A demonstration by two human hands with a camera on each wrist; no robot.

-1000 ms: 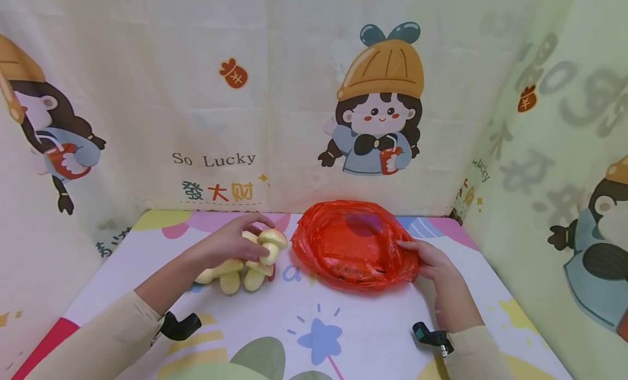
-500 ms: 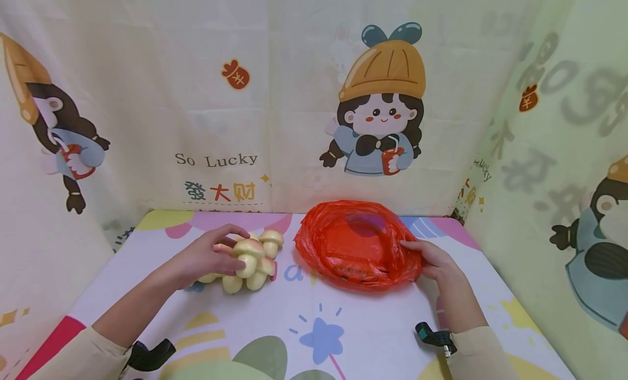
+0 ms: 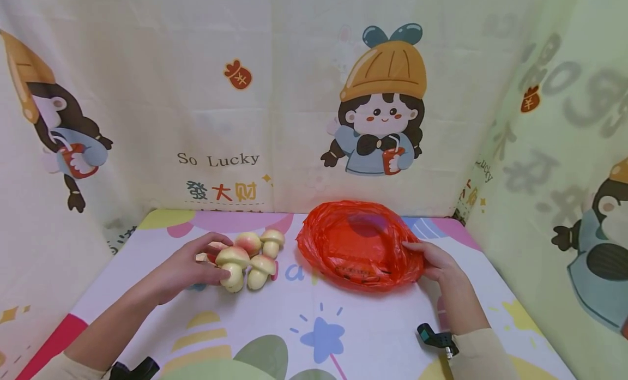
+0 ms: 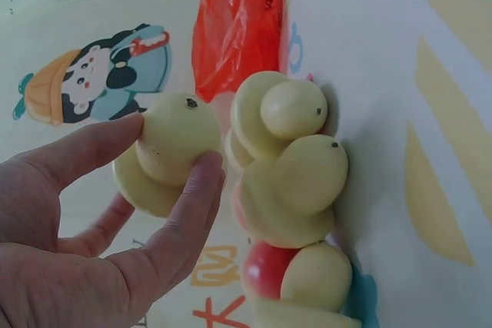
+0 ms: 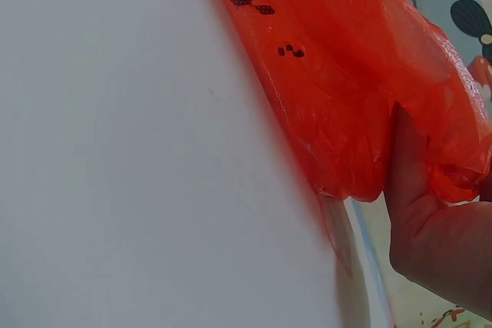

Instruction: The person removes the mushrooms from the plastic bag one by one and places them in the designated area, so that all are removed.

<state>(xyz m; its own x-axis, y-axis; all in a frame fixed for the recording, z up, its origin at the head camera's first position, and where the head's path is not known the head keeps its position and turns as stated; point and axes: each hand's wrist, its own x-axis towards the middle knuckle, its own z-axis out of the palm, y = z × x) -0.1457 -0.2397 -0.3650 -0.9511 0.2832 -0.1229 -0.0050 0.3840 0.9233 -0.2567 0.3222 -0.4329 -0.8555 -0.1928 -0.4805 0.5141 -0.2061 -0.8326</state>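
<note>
My left hand (image 3: 188,268) holds a cream toy mushroom (image 4: 181,140) with a pinkish cap, its thumb and fingers set on the stem and cap. Beside it in the head view lie other mushrooms of the same kind: one at the front right (image 3: 261,272), another behind (image 3: 272,242) and one with a pink-topped cap (image 3: 248,242). A red plastic bag (image 3: 314,249) sits to their right, its mouth spread wide and facing up. At the bag's right edge my right hand (image 3: 439,263) pinches the film, thumb showing in the right wrist view.
A patterned cloth covers the table (image 3: 275,320). Printed curtains stand at the back (image 3: 294,96) and on both sides. Each wrist carries a small black camera mount, the right one (image 3: 434,336) hanging low over the table.
My left hand has moved left and slightly down across the mushroom cluster, with a mushroom at its fingers throughout. A mushroom now stands at the back right, away from the hand. The right hand stays at the bag.
</note>
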